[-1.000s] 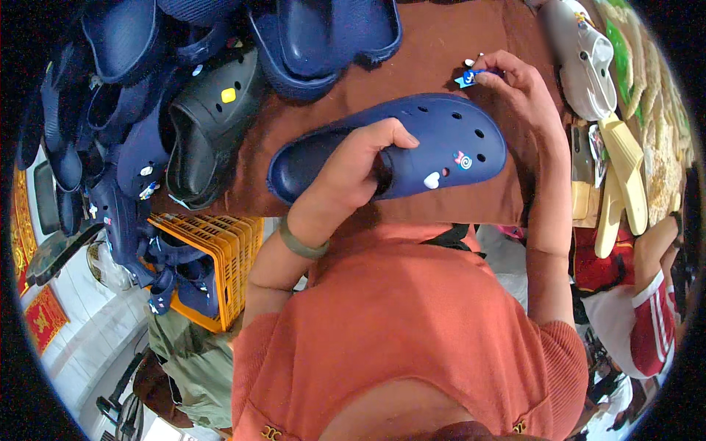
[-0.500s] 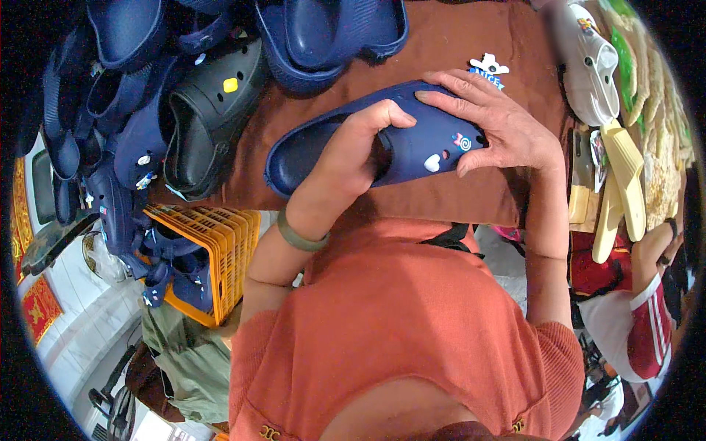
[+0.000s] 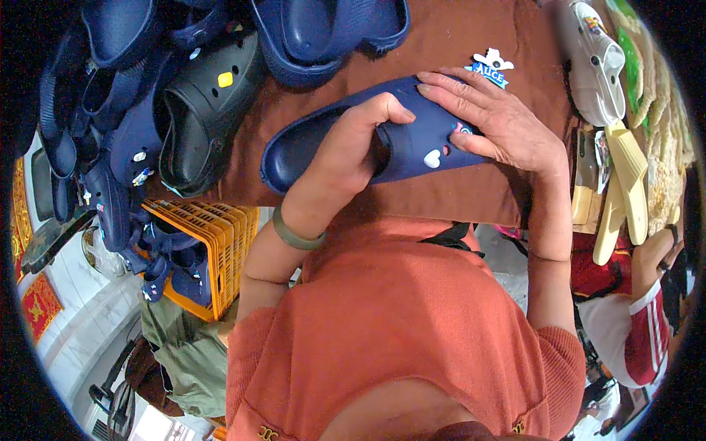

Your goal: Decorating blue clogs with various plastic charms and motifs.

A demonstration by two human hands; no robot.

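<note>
A navy clog (image 3: pixel 309 151) lies across the brown cloth, its toe to the right. My left hand (image 3: pixel 360 143) reaches into its opening, thumb on the upper and the other fingers hidden inside. Over the toe lies my right hand (image 3: pixel 493 121), gripping it with fingers on the far side and its thumb against a pink and white swirl charm (image 3: pixel 462 128), partly covered. Nearer me on the upper sits a white heart charm (image 3: pixel 432 158). Just beyond my right fingers, a loose charm (image 3: pixel 490 67) with a white figure and blue banner rests on the cloth.
A black clog (image 3: pixel 209 110) and piled navy clogs (image 3: pixel 125 95) stand to the left, more navy clogs (image 3: pixel 323 37) ahead. An orange crate (image 3: pixel 235 250) holds clogs at lower left. White clog (image 3: pixel 596 66) and cream slippers (image 3: pixel 625 176) lie right, near another person's arm (image 3: pixel 651 257).
My right thumb has moved from the near edge of the toe up onto the swirl charm. The clog and my left hand stay nearly in place.
</note>
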